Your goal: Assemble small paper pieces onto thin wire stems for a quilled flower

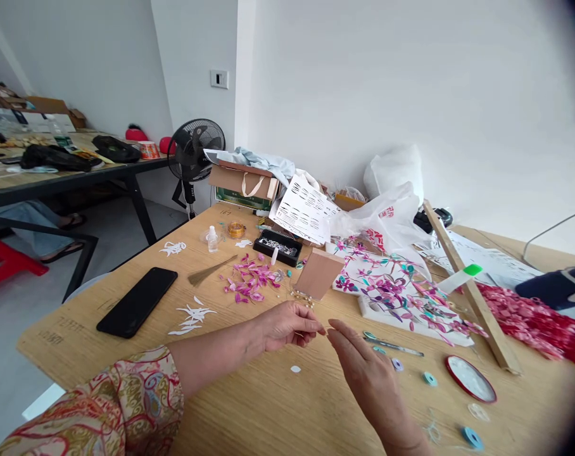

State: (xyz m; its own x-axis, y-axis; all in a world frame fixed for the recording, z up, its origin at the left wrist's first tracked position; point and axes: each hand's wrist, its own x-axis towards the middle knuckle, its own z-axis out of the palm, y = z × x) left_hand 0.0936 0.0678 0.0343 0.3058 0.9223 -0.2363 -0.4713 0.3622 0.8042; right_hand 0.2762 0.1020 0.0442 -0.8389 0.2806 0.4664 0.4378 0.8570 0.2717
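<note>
Above the middle of the wooden table [249,392], my left hand [290,326] is closed in a pinch, with something thin and pinkish at its fingertips, too small to name. Close to its right, my right hand [363,364] has its fingers pressed together; what lies between them is hidden. The fingertips of both hands nearly meet. Below them lies a small white oval piece [296,368]. Just beyond are pink petals [252,278], small beads and a tilted pinkish-brown block [320,273].
A black phone [138,303] and white cut pieces [192,318] lie left. A black tray [278,247] stands behind the petals. To the right are a pen [399,346], thread spools [430,379], a red-rimmed round dish [471,378] and a wooden strip [472,291].
</note>
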